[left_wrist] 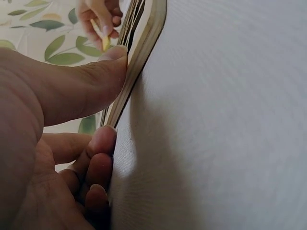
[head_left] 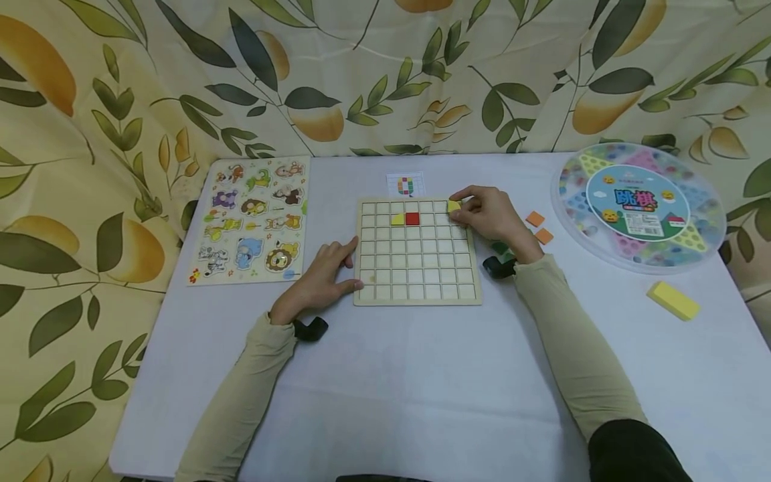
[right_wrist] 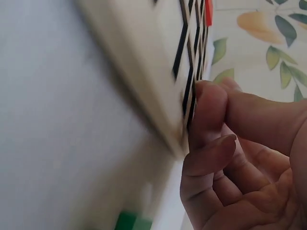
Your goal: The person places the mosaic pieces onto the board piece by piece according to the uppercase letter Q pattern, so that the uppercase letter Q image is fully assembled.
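Observation:
A square wooden grid board lies at the middle of the table, with a yellow tile and a red tile side by side in its second row. My right hand pinches another yellow tile over the top right corner of the grid; in the left wrist view that yellow tile shows edge-on between the fingertips. At the board's left side, my left hand presses thumb and index finger against the edge. Its other fingers rest low, by the tabletop.
A small card with a coloured pattern lies behind the board. Two orange tiles and green pieces lie right of it. Farther right are a round Chinese checkers box and a yellow block. An animal puzzle board lies left.

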{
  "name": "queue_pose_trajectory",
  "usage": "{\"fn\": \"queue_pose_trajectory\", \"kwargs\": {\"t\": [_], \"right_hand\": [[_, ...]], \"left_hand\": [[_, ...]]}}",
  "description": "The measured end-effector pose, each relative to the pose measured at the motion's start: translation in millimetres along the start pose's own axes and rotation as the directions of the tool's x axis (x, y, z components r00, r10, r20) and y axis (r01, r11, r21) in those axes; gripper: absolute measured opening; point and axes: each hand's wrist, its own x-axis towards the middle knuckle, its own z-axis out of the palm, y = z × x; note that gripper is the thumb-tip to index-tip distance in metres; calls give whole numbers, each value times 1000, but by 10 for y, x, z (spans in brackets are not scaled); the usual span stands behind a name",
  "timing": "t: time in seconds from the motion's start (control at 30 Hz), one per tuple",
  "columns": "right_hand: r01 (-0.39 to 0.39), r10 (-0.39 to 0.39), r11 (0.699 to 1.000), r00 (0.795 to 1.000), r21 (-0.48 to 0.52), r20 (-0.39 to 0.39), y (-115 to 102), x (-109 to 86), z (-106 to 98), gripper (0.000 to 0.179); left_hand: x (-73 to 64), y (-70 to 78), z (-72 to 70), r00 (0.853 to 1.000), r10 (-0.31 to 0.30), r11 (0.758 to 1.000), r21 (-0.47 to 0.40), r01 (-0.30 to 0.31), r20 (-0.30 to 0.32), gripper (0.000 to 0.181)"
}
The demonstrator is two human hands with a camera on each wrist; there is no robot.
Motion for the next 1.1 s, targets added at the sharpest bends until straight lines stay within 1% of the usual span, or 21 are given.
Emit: {"fn": "queue_pose_trajectory", "kwargs": {"t": [0.13, 0.4, 0.6, 0.77, 0.9, 1.1], "right_hand": [[12, -12, 1000, 999, 1, 31, -65, 30, 51, 36], [30, -30, 1000, 997, 3, 67, -164, 95, 157, 35], [39, -37, 999, 994, -21, 101, -226, 140, 214, 31], [35, -29, 998, 990, -43, 136, -260, 155, 236, 34], [31, -23, 998, 989, -56, 143, -263, 154, 229, 35], [41, -33, 998, 991, -56, 130, -270, 150, 225, 29]], "left_hand": [[-3, -4, 5, 1000, 6, 1000, -3, -6, -2, 90], [-21, 2, 0, 1000, 15, 1000, -8, -15, -7, 90], [-21, -15, 1, 1000, 14, 1000, -5, -14, -7, 91], [-26, -23, 4, 1000, 8, 1000, 0, -8, -5, 91], [-21, -27, 5, 1000, 14, 1000, -14, -14, -4, 91], [-12, -23, 3, 1000, 7, 1000, -26, -8, -7, 90]]}}
